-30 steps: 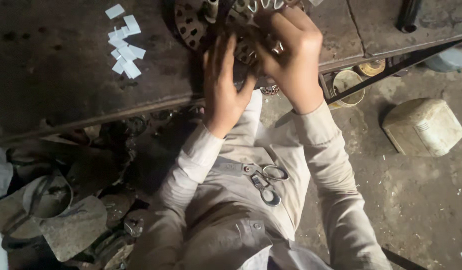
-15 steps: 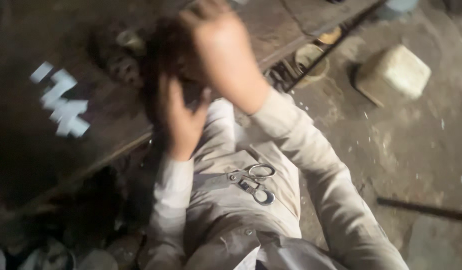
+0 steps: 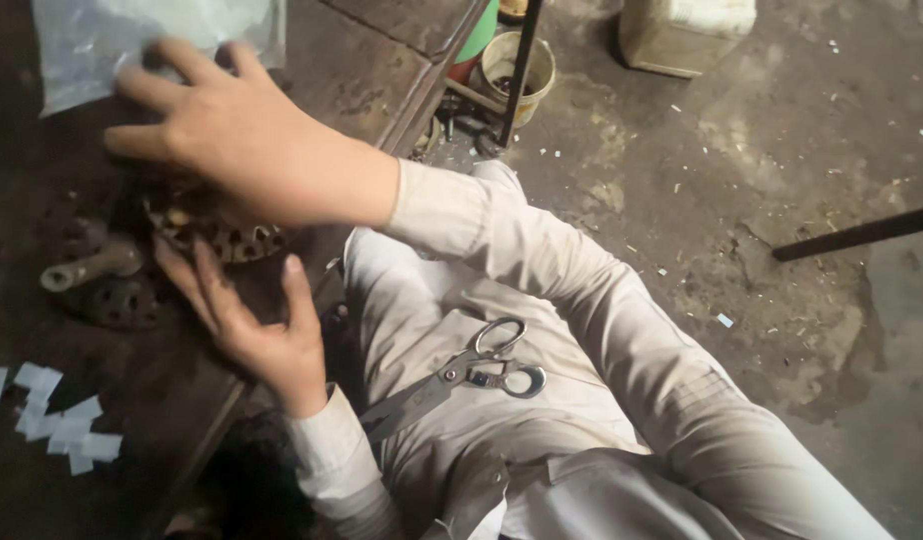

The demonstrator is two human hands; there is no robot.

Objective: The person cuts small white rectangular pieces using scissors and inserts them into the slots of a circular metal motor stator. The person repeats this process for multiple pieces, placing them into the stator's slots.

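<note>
The right hand (image 3: 247,150) lies spread, fingers extended, over a round perforated metal part (image 3: 222,235) on the dark workbench (image 3: 362,60). The left hand (image 3: 252,325), open palm up, supports the part's underside. Scissors (image 3: 462,375) rest on the lap.

The floor (image 3: 782,150) was grey, dirty and stained, and the dark bench (image 3: 362,60) stood in dim light.

Dark perforated metal disc (image 3: 227,238) flat on workbench, partly hidden
</note>
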